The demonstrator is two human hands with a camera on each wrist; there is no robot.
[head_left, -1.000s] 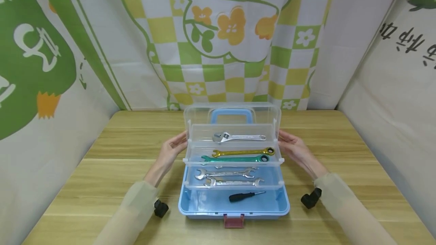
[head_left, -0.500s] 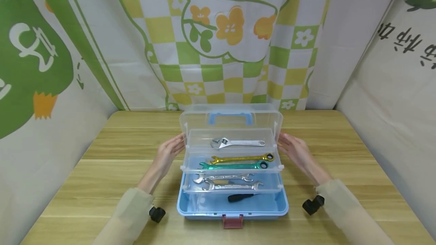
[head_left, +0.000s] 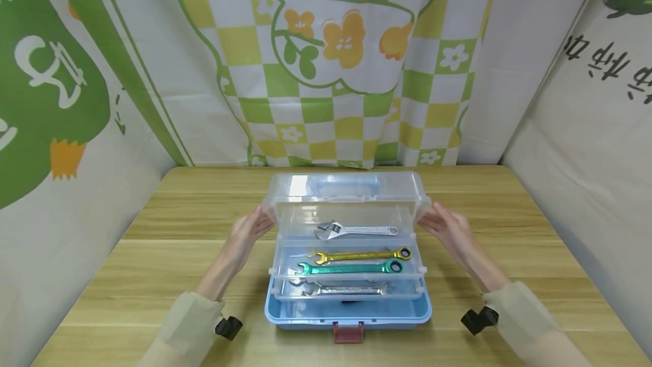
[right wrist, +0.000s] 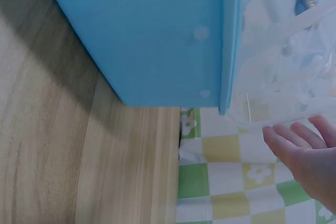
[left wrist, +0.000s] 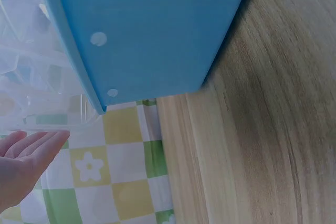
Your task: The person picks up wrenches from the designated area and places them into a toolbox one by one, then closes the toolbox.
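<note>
A blue toolbox stands on the table, its clear lid raised and leaning forward. My left hand touches the lid's left side with extended fingers. At the right side, the straight fingers of my right hand touch the lid too. In both wrist views the fingertips meet the clear plastic edge. Stepped clear trays hold a silver adjustable wrench, a gold ratchet wrench, a green ratchet wrench and silver open-end wrenches. The screwdriver below is mostly hidden by the front tray.
A reddish latch hangs at the toolbox's front. The wooden table extends on both sides. A checkered cloth hangs behind the table's back edge, with printed cloth walls left and right.
The lid has tipped forward and down from a more upright stance. The trays and their wrenches have sunk toward the base, covering the screwdriver. Both hands have moved along with the lid.
</note>
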